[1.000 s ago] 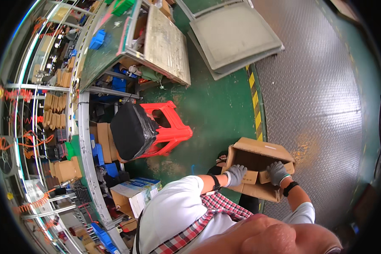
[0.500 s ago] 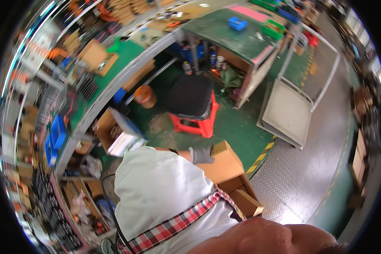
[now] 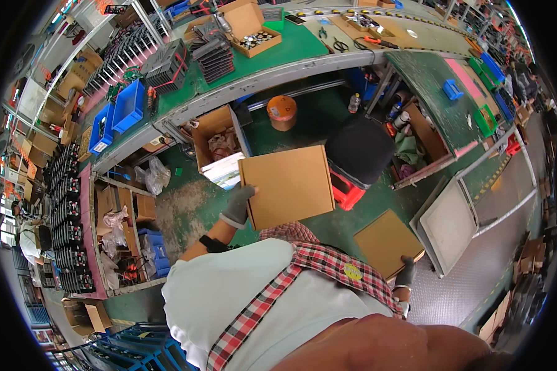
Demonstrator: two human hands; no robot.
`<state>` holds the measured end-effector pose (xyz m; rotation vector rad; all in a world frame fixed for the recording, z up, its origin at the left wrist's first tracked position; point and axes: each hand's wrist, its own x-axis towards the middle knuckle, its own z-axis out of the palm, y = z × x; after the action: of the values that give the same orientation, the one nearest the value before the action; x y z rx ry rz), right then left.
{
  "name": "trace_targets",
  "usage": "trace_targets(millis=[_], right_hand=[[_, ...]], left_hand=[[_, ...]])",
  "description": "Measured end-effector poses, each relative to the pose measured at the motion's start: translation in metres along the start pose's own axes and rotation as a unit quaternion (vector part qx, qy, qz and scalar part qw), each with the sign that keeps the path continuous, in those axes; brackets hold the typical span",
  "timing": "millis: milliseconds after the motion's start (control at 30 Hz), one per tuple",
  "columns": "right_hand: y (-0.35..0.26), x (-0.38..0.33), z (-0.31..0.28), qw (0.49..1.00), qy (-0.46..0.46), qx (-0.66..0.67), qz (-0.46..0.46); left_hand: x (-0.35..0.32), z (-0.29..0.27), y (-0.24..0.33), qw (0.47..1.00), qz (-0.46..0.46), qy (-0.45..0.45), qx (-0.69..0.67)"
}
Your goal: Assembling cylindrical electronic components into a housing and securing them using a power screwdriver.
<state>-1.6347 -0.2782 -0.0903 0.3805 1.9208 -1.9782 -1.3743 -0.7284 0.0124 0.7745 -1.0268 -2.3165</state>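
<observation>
My left hand (image 3: 238, 204), in a grey glove, grips the left edge of a flat brown cardboard box (image 3: 289, 188), which I hold up in front of my body above the floor. At the lower right, my right hand (image 3: 406, 270), also in a dark grey glove, holds the near right edge of a second flat cardboard box (image 3: 387, 242). Both boxes look closed and lie apart from each other. Beyond the first box stands a red stool (image 3: 348, 190) with a black seat (image 3: 360, 151), partly covered by the box.
Ahead curves a green workbench (image 3: 315, 65) with a box of small parts (image 3: 254, 40) and blue bins (image 3: 129, 106). An open carton (image 3: 220, 139) and an orange tape roll (image 3: 282, 113) stand beneath. A flat trolley (image 3: 449, 226) is at right, a shelf (image 3: 127, 238) at left.
My view and body have turned left. A box now hangs in my left hand before me, and my right hand with a second box has come into view. The open carton at lower right is gone from sight.
</observation>
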Motion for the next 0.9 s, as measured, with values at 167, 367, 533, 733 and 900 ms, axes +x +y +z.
trace_targets(millis=[167, 367, 533, 733, 900], right_hand=[[-0.030, 0.088, 0.166, 0.979, -0.098, 0.170, 0.049], [-0.091, 0.156, 0.366, 0.953, -0.140, 0.260, 0.074], [-0.163, 0.212, 0.499, 0.960, -0.206, 0.187, 0.024], [-0.208, 0.324, 0.672, 0.941, -0.290, 0.166, 0.061], [-0.203, 0.428, 0.816, 0.916, -0.355, 0.162, 0.098]], left_hand=[[0.077, -0.052, 0.060, 0.997, 0.054, 0.057, 0.023], [0.189, -0.080, 0.126, 0.996, 0.030, 0.065, 0.045], [0.290, -0.091, 0.133, 0.997, 0.003, 0.063, -0.047], [0.417, -0.083, 0.133, 0.986, -0.024, 0.129, -0.100], [0.523, -0.057, 0.140, 0.976, 0.018, 0.190, -0.109]])
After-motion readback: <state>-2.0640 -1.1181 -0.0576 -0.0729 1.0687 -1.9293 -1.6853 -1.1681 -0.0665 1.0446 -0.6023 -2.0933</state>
